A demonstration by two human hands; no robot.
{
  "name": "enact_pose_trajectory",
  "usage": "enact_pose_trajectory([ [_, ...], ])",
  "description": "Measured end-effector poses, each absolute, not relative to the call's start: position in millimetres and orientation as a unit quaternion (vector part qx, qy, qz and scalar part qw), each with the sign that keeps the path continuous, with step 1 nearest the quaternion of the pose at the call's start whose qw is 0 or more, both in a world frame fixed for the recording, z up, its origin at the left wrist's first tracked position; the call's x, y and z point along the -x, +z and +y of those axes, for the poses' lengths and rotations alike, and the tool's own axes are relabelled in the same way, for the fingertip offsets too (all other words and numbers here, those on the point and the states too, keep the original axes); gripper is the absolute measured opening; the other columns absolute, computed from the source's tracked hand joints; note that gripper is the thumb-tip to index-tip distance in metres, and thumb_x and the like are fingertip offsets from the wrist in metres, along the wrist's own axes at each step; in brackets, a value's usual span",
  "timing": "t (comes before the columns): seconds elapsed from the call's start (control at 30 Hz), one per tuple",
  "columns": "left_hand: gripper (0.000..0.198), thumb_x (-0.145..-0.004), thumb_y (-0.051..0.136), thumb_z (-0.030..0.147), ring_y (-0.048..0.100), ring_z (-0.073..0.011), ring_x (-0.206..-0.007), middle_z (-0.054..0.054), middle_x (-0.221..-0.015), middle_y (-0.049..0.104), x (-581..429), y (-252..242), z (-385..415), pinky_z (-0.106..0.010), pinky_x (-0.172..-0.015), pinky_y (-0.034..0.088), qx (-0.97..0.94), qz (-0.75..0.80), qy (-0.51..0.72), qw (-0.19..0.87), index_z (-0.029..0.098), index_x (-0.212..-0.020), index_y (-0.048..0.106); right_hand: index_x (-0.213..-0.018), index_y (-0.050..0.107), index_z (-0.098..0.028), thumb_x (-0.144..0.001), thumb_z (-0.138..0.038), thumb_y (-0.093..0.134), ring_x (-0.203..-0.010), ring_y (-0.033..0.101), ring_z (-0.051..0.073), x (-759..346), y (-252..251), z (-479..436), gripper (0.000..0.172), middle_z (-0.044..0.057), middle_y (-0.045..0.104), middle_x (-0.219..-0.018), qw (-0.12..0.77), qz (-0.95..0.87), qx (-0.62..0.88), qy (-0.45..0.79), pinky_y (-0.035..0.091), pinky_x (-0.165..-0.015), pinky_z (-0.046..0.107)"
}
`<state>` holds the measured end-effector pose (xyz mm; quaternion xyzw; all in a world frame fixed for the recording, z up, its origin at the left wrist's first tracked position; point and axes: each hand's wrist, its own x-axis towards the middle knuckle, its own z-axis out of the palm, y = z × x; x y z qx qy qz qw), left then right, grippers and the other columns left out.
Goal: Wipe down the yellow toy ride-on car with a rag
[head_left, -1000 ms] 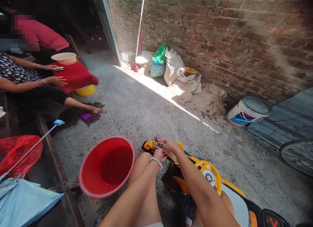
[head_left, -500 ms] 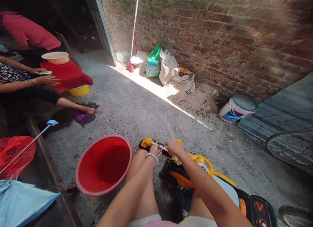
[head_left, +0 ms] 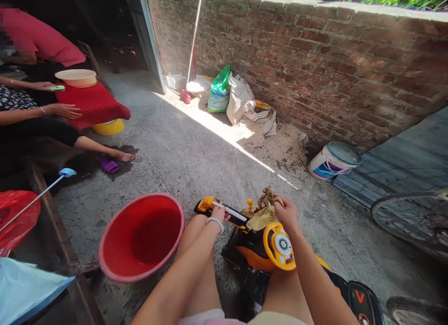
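I sit on a small orange and black toy ride-on car (head_left: 259, 250) with a yellow steering wheel (head_left: 279, 245). My left hand (head_left: 219, 214), with a bead bracelet at the wrist, is closed on a thin white-handled tool (head_left: 231, 211) that lies across the car's front. My right hand (head_left: 285, 210) is closed on a brownish husky bundle (head_left: 265, 208), lifted just above the steering wheel. A large red plastic basin (head_left: 142, 236) stands on the concrete to the left of my knees.
Two other people sit at the left by a red-covered stool (head_left: 93, 105) with a beige bowl (head_left: 76, 77). Sacks (head_left: 238, 101) and a sand pile (head_left: 283, 147) lie along the brick wall. A white paint bucket (head_left: 332, 160), a bicycle wheel (head_left: 409, 220) and a red bag (head_left: 16, 217) are nearby.
My right hand has pulled away to the right and up with the husky bundle, apart from the left hand. The left hand stays on the white-handled tool. The view tilted up slightly.
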<state>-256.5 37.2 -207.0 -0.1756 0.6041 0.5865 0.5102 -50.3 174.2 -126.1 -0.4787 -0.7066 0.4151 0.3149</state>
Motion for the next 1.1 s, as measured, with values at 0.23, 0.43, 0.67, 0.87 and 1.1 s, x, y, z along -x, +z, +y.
enact_pose_trajectory([
  [0.23, 0.016, -0.093, 0.061, 0.009, 0.067, -0.0119, -0.064, -0.002, -0.089, 0.073, 253.9, -206.3, 35.5, -0.021, -0.059, 0.055, 0.144, 0.619, 0.572, 0.518, 0.023, -0.098, 0.053, -0.114, 0.078, -0.024, -0.088, -0.028, 0.059, -0.105, 0.068, 0.022, 105.2, -91.9, 168.1, 0.032, 0.010, 0.075, -0.120, 0.117, -0.921, 0.313, 0.199, 0.051, -0.092, 0.030],
  [0.43, 0.014, -0.092, 0.064, 0.012, 0.074, -0.0160, -0.077, -0.005, -0.101, 0.077, 252.2, -207.5, 37.5, -0.026, -0.072, 0.058, 0.118, 0.649, 0.553, 0.509, 0.022, -0.096, 0.054, -0.105, 0.080, -0.021, -0.093, -0.015, 0.058, -0.106, 0.071, 0.026, 127.3, -98.6, 158.8, 0.026, 0.014, 0.077, -0.114, -0.204, -0.929, 0.303, 0.061, 0.051, -0.087, 0.031],
  [0.67, 0.015, -0.095, 0.062, 0.013, 0.074, -0.0151, -0.074, -0.004, -0.097, 0.076, 254.1, -206.0, 43.6, -0.024, -0.067, 0.056, 0.125, 0.649, 0.547, 0.514, 0.023, -0.098, 0.052, -0.122, 0.077, -0.028, -0.096, -0.032, 0.061, -0.113, 0.067, 0.024, 47.7, -119.3, 170.5, 0.031, 0.010, 0.072, -0.130, -0.158, -0.916, 0.356, 0.100, 0.051, -0.093, 0.031],
  [0.87, 0.019, -0.094, 0.068, 0.018, 0.071, -0.0151, -0.071, -0.005, -0.094, 0.074, 251.5, -205.0, 44.9, -0.025, -0.067, 0.059, 0.136, 0.642, 0.558, 0.508, 0.024, -0.105, 0.054, -0.136, 0.070, -0.029, -0.091, -0.017, 0.057, -0.128, 0.060, 0.023, 62.7, -112.4, 159.5, 0.048, 0.006, 0.061, -0.150, -0.090, -0.932, 0.317, 0.149, 0.047, -0.101, 0.029],
  [1.1, 0.016, -0.092, 0.068, 0.017, 0.071, -0.0147, -0.070, -0.004, -0.087, 0.071, 251.3, -208.7, 40.3, -0.028, -0.073, 0.061, 0.127, 0.634, 0.558, 0.520, 0.023, -0.097, 0.054, -0.143, 0.065, -0.030, -0.093, -0.014, 0.049, -0.118, 0.063, 0.020, 164.6, -113.8, 139.0, 0.055, 0.005, 0.069, -0.135, -0.013, -0.917, 0.326, 0.228, 0.046, -0.098, 0.026],
])
